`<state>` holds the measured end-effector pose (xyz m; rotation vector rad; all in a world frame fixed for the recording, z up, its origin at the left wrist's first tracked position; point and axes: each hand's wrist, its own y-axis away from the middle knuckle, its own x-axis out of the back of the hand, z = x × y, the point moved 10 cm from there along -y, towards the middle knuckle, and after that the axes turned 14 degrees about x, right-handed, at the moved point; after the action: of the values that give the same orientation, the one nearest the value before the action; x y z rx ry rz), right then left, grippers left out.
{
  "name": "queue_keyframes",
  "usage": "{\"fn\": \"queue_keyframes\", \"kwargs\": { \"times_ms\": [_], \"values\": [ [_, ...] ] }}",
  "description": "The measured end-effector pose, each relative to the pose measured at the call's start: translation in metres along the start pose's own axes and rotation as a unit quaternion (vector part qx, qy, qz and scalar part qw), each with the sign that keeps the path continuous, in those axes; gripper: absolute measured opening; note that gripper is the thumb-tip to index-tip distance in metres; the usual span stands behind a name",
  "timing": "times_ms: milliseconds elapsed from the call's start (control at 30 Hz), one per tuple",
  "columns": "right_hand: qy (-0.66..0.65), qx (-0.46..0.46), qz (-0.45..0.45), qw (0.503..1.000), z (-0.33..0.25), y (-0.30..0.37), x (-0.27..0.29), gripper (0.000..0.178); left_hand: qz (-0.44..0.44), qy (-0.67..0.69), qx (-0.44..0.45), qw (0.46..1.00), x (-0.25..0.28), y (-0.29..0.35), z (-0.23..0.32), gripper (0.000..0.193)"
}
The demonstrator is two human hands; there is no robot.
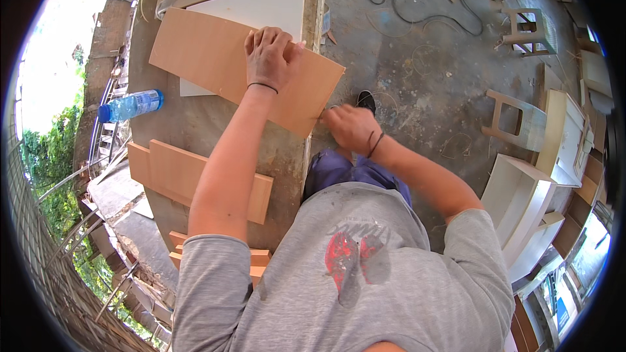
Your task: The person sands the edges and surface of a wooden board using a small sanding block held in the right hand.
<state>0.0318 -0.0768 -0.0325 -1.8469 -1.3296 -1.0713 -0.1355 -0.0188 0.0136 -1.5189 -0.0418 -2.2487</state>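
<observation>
A wide wood-coloured board (202, 52) lies slantwise over a white panel (261, 10) on the worktable (241, 132). My left hand (270, 58) rests on the board, its fingers curled over the far edge and gripping it. The board's right end sticks out past the table's edge. Beside the near corner of that end is my right hand (352, 129), closed, its fingers curled together. Something thin and dark seems to show at its fingertips by the board's edge, too small to name.
On the table's left lies a water bottle (130, 105) with a blue cap. Nearer me are stacked boards (195, 176) and several wood pieces (259, 258). A black cable (433, 16) winds over the floor. Stools (531, 31) and white cabinet boxes (515, 189) stand at right.
</observation>
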Motion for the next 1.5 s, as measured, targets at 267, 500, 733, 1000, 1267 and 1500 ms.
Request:
{"fn": "queue_keyframes", "kwargs": {
  "times_ms": [267,500,733,1000,1267,1500],
  "values": [
    [0.047,-0.129,0.141,0.98,0.09,0.0,0.063,0.012,-0.014,-0.019,0.004,1.0,-0.002,-0.004,0.002,0.028],
    [0.052,-0.061,0.078,0.994,0.071,-0.007,0.046,0.013,-0.012,-0.008,0.003,1.0,0.0,-0.005,0.004,0.028],
    [0.045,0.005,0.075,0.996,0.017,-0.011,0.045,0.01,-0.009,-0.007,0.004,1.0,-0.001,-0.002,-0.001,0.03],
    [0.035,-0.039,0.134,0.99,0.042,-0.008,0.075,0.015,-0.007,-0.007,0.006,1.0,0.0,-0.003,0.001,0.03],
    [0.028,-0.18,0.056,0.982,0.081,-0.009,0.071,0.012,-0.004,0.007,0.004,1.0,-0.001,-0.003,0.0,0.028],
    [0.026,-0.128,0.084,0.988,0.077,-0.012,0.071,0.016,0.008,0.001,-0.005,1.0,0.003,-0.003,0.002,0.029]
  ]
}}
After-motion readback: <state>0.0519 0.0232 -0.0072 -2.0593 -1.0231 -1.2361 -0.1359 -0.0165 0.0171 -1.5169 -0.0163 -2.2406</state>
